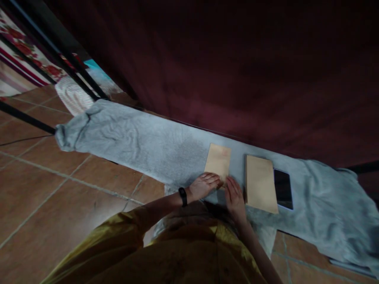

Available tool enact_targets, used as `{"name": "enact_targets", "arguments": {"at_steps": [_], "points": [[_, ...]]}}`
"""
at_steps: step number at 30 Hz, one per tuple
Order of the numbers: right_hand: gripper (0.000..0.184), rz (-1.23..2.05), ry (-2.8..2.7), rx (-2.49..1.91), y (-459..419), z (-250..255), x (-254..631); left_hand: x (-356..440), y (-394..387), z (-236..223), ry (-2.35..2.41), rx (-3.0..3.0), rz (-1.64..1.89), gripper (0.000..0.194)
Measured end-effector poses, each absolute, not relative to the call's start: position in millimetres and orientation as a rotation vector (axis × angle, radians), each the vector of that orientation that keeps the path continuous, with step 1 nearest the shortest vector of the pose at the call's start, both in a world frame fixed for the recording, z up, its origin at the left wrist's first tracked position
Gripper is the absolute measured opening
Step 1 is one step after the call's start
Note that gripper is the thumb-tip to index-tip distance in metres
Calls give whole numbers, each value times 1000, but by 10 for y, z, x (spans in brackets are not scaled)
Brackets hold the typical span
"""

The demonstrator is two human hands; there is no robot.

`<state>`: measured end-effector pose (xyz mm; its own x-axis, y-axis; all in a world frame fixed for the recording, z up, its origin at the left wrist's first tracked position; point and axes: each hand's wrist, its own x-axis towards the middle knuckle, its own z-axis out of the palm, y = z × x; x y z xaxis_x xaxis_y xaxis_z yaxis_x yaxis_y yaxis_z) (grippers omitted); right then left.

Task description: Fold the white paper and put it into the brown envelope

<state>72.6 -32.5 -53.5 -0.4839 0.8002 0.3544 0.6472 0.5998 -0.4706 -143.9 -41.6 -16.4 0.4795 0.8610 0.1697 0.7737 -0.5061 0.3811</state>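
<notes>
A tan paper envelope lies flat on a grey cloth spread over a long low surface. My left hand, with a black band on its wrist, rests its fingers flat on the envelope's near edge. Beside it, my right hand lies flat too, fingertips touching the envelope's near right corner. Both hands have their fingers stretched out and hold nothing. A stack of similar tan envelopes sits just right of my right hand.
A dark phone lies right of the stack, on the cloth. A dark red curtain hangs behind. Brown floor tiles spread to the left, with black metal bars and patterned fabric at far left.
</notes>
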Motion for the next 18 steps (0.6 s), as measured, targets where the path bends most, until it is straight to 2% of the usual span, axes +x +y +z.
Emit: {"name": "enact_targets", "arguments": {"at_steps": [5, 13, 18], "points": [[58, 327, -2443, -1069, -606, -473, 593, -1408, -435, -227, 1470, 2422, 493, 40], [57, 168, -2467, -1219, -647, -461, 591, -1440, -575, -378, 2070, 2117, 601, 58], [58, 117, -2422, -1254, -657, -473, 515, -1419, -549, -373, 1994, 1947, 856, 62]]}}
